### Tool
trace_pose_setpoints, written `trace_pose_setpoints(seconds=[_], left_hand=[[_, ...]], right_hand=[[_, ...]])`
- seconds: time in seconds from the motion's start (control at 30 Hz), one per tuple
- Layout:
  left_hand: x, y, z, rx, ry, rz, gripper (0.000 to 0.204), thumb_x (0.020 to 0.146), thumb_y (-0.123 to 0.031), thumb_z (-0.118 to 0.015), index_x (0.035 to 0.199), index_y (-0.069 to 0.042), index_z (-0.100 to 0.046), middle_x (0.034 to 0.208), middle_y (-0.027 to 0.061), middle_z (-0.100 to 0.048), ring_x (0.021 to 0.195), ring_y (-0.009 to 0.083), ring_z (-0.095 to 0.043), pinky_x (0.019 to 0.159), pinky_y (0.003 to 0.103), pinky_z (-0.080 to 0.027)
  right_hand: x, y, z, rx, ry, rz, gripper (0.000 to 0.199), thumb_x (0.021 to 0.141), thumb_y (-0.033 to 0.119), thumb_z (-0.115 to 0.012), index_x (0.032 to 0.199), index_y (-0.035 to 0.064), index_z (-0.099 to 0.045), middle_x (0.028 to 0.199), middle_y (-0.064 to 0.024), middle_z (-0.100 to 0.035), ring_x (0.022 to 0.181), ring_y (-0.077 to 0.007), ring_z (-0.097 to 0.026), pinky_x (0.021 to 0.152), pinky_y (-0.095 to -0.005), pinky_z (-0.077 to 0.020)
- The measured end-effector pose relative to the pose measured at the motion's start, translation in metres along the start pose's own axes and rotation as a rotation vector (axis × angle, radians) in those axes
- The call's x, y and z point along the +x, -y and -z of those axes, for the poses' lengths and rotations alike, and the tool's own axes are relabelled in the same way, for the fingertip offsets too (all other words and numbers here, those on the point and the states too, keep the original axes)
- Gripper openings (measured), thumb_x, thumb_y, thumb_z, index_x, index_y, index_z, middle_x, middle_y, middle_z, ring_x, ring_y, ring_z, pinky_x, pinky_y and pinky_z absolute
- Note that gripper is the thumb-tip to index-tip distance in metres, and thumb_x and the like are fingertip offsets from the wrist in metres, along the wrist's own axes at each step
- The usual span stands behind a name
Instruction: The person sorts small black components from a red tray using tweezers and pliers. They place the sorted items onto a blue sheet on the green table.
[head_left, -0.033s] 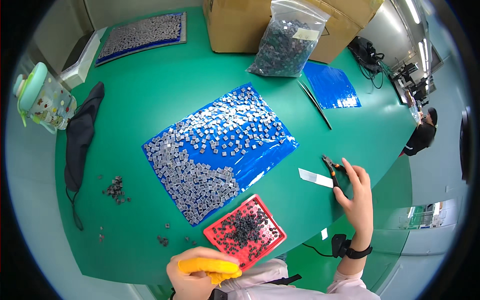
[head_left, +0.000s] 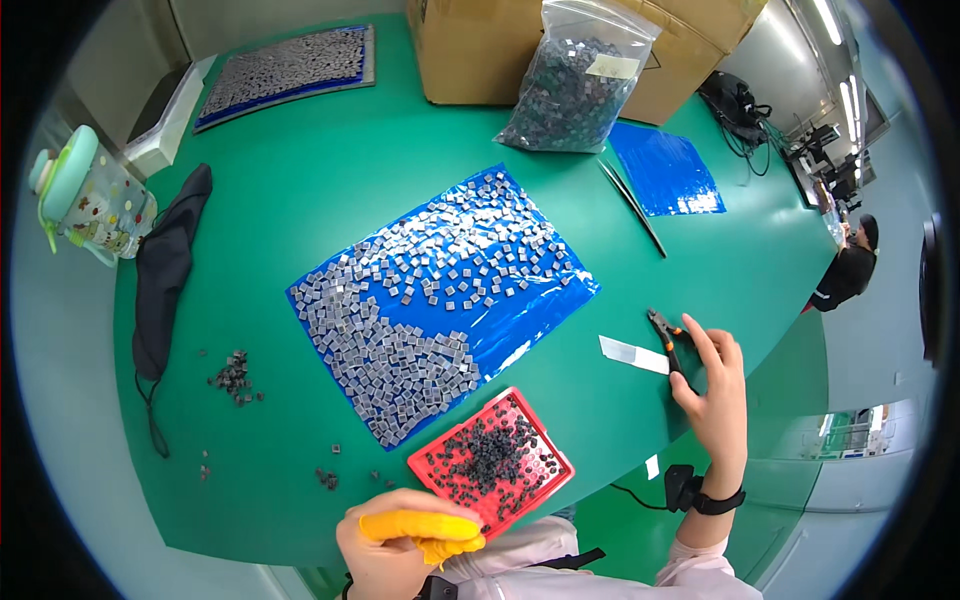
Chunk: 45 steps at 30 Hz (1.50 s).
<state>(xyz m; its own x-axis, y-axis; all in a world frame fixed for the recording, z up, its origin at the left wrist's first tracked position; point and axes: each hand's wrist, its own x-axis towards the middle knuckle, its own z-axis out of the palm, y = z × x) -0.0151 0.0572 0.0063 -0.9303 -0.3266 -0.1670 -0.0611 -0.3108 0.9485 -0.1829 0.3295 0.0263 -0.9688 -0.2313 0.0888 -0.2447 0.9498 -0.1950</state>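
"At the near-left side of the red tray [head_left: 418, 464], what is your left grip [head_left: 385, 565] doing?"

"Curling inward, its yellow finger covers [head_left: 410, 522] overlapping the tray's edge. Whether I pinch the rim or merely rest there, I cannot tell. Loose dark pieces [head_left: 495, 455] lie heaped in the tray's middle and scattered toward its sides."

"And your right grip [head_left: 718, 400]?"

"Parted, thumb and fingers spread about the handles of the cutting pliers [head_left: 662, 328], on the green tabletop [head_left: 590, 410] to the right of the tray and beyond it. I can't make out whether I touch them. A pale strip [head_left: 635, 354] lies on the pliers' tray side."

"How would you do this well?"

"I'd judge the left should stay light and level, so the tray doesn't tip, and the right should take both handles evenly, clear of the strip. The blue sheet [head_left: 505, 335] just beyond the tray carries loose grey squares [head_left: 405, 365], so sleeves shouldn't brush it."

"Anything different from the earlier frame?"

"Barely: the view has slipped slightly. Both grips keep their posture; tray, pliers and sheet keep their places."
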Motion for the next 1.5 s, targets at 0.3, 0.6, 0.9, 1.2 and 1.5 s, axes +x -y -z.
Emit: trace_pose_setpoints(seconds=[0.3,0.6,0.9,1.2,1.5], left_hand=[[0.0,0.015,-0.01,-0.16,0.035,0.041,0.015,0.076,0.007,-0.072,0.09,0.007,-0.066,0.088,0.0154,-0.067,0.076,0.0222,-0.065,0.071,0.033,-0.054],[-0.012,0.033,-0.018,-0.248,-0.071,-0.065,0.019,0.072,0.011,-0.075,0.088,0.009,-0.066,0.086,0.0182,-0.069,0.079,0.0264,-0.07,0.072,0.037,-0.06],[-0.028,0.037,-0.022,-0.261,-0.185,-0.043,0.023,0.07,0.012,-0.076,0.089,0.008,-0.064,0.084,0.0185,-0.069,0.081,0.0286,-0.071,0.07,0.038,-0.061],[-0.033,0.038,-0.023,-0.298,-0.157,-0.194,0.02,0.073,0.015,-0.071,0.09,0.007,-0.064,0.086,0.0186,-0.068,0.08,0.0301,-0.07,0.072,0.04,-0.061],[-0.027,0.012,-0.028,-0.402,-0.137,-0.342,0.016,0.075,0.016,-0.067,0.09,0.01,-0.064,0.09,0.0238,-0.069,0.084,0.0306,-0.07,0.075,0.04,-0.06]], right_hand=[[-0.009,0.01,-0.005,0.575,-0.079,0.114,0.037,0.08,0.02,-0.049,0.11,-0.0011,-0.054,0.097,-0.0136,-0.05,0.086,-0.0264,-0.053,0.077,-0.0343,-0.0447],[-0.044,0.057,-0.015,0.78,0.33,0.472,0.055,0.069,0.041,-0.081,0.112,0.0102,-0.066,0.098,-0.0085,-0.047,0.085,-0.0211,-0.05,0.072,-0.0306,-0.0454],[-0.057,0.069,-0.023,0.726,0.119,0.54,0.054,0.075,0.051,-0.072,0.107,0.0068,-0.066,0.095,-0.0098,-0.054,0.081,-0.0219,-0.056,0.071,-0.0326,-0.045],[-0.071,0.085,-0.013,0.667,0.079,0.517,0.048,0.066,0.034,-0.081,0.105,0.0089,-0.067,0.097,-0.0095,-0.056,0.086,-0.0232,-0.058,0.072,-0.034,-0.047],[-0.077,0.096,-0.002,0.637,-0.007,0.518,0.048,0.062,0.027,-0.08,0.104,0.0081,-0.067,0.101,-0.0107,-0.057,0.09,-0.0262,-0.058,0.076,-0.0372,-0.0471]])
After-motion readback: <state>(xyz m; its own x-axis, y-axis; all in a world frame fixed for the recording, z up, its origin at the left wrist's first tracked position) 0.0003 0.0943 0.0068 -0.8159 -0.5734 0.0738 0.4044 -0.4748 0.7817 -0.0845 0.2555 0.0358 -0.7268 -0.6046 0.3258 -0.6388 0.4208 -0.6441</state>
